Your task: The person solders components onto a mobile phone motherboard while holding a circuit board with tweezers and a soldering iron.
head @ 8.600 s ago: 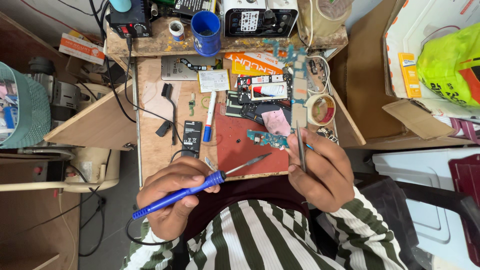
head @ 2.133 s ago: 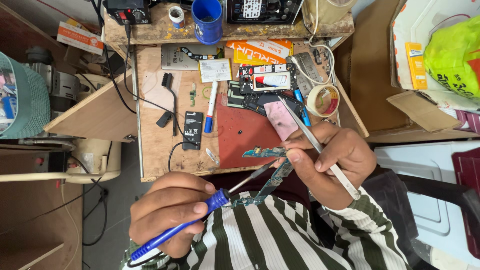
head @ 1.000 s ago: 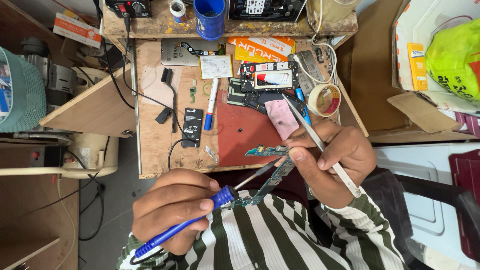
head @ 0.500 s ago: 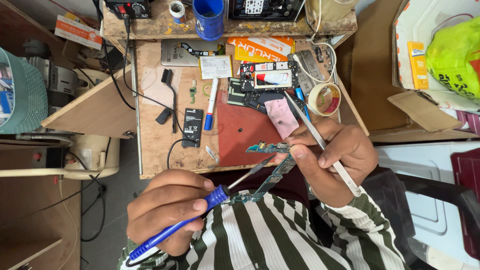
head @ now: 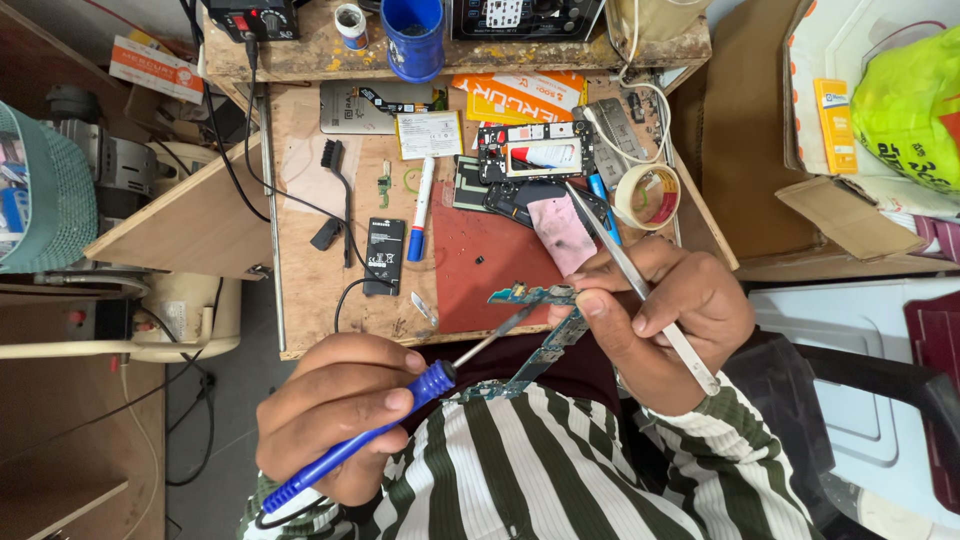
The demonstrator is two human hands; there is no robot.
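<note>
My left hand grips a blue-handled soldering iron, its metal tip reaching up to a teal circuit board. That long, L-shaped board is pinched at its upper end by the thumb and forefinger of my right hand, lifted off the bench near my striped shirt. The same right hand also carries silver tweezers, which lie across the fingers with their points aimed up-left toward the bench.
A small wooden bench holds a red work mat, a black battery, a white-and-blue marker, an opened phone frame, a tape roll and a black brush. A blue cup stands on the back shelf.
Over the frames the circuit board was lifted off the red mat and brought toward my chest. In the last second both hands stay nearly still, the iron tip at the board.
</note>
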